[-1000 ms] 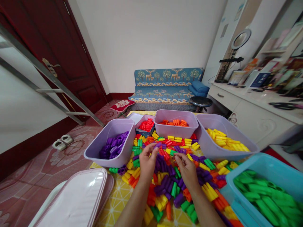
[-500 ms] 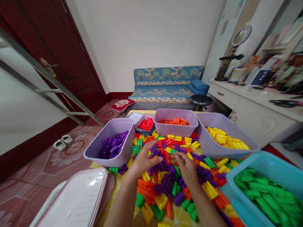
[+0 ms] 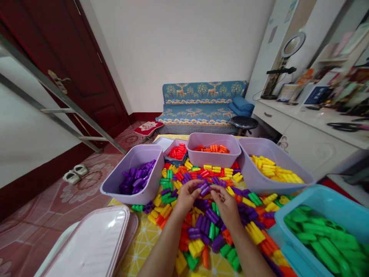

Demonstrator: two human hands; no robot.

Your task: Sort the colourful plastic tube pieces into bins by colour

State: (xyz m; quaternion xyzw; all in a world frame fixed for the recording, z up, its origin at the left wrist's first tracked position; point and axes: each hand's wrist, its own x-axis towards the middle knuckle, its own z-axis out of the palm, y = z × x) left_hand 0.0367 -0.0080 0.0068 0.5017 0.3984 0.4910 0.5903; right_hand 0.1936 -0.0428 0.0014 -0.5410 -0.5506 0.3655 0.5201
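Note:
Over a spread of colourful plastic building blocks on a table, my two hands meet around a purple building block (image 3: 205, 189). My left hand (image 3: 187, 197) has its fingers and thumb closed on the block's left side. At the block's right end, the fingertips of my right hand (image 3: 226, 202) pinch it; part of that grip is hidden. Purple, green, yellow, red and orange blocks lie loose beneath and around both hands.
A lilac bin (image 3: 108, 188) of purple blocks stands left. Behind are a small box (image 3: 182, 161) of red blocks and a lilac bin (image 3: 213, 158) of orange ones. Right are a lilac bin (image 3: 288, 188) of yellow and a turquoise bin (image 3: 291, 234) of green. Lids (image 3: 89, 242) lie front left.
My left hand has moved right and closed from spread fingers onto the purple block. My right hand stays in nearly the same place, now against that block.

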